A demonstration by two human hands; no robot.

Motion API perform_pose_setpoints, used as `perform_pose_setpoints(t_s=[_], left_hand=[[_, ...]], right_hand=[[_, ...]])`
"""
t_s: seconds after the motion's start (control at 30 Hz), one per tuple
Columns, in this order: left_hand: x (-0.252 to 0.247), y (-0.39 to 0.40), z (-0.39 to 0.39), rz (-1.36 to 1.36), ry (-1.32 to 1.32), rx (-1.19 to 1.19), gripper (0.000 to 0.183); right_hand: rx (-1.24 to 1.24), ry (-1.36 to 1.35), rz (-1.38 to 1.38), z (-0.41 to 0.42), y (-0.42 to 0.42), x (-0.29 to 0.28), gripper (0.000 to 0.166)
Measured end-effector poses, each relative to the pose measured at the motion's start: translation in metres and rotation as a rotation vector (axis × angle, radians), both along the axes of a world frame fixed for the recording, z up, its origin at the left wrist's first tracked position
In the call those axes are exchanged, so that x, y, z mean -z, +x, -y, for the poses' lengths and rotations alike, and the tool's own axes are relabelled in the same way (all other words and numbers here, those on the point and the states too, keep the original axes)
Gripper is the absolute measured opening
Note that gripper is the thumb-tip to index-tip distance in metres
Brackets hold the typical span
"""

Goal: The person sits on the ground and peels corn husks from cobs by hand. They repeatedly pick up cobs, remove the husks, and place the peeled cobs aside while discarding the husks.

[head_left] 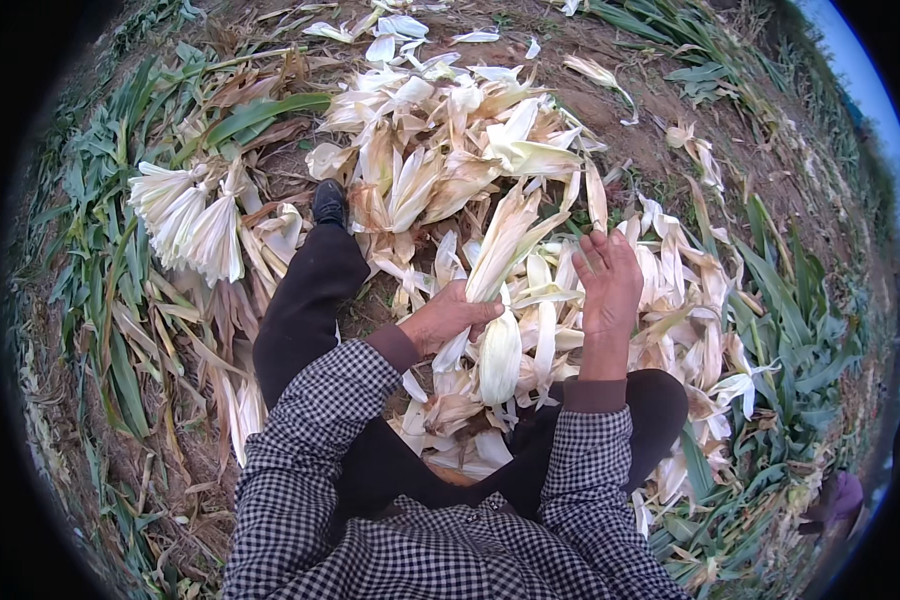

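Observation:
My left hand grips a bundle of pale corn husks in front of my lap. Its leaves fan out away from me, and a broad white husk hangs below the thumb. To the right, my right hand is raised with the palm up and the fingers bent. A narrow brownish husk strip reaches its fingertips; whether they pinch it or it lies beyond them I cannot tell. Loose husks cover the ground between my legs and under both hands.
Beyond my shoe lies a heap of husk-covered corn ears. Tied-looking white husk bunches rest on the left. Green corn stalks line both sides. A blurred purple shape shows at lower right.

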State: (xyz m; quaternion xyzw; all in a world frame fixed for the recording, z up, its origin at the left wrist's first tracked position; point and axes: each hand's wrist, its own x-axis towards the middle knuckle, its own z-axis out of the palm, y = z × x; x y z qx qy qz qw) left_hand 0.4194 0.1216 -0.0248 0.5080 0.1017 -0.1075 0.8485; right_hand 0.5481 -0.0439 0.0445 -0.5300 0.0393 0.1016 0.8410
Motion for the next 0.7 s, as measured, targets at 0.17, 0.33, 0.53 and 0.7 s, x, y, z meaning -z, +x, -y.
perform_pose_setpoints(t_s=[0.17,0.33,0.53,0.7], left_hand=[[0.023,0.006,-0.001,0.147,0.486,0.076,0.016],[0.010,-0.008,0.012,0.143,1.046,0.217,0.036],[-0.015,-0.024,0.022,0.298,1.156,0.045,0.026],[-0.061,-0.100,-0.018,0.409,1.355,-0.474,0.017]], right_hand=[[-0.515,-0.052,-0.044,-0.043,-0.053,0.049,0.064],[-0.117,0.115,-0.379,-0.052,-0.033,0.065,0.013],[-0.321,0.461,-0.175,-0.012,-0.001,0.063,0.018],[-0.351,0.501,-0.196,-0.041,-0.031,0.009,0.016]])
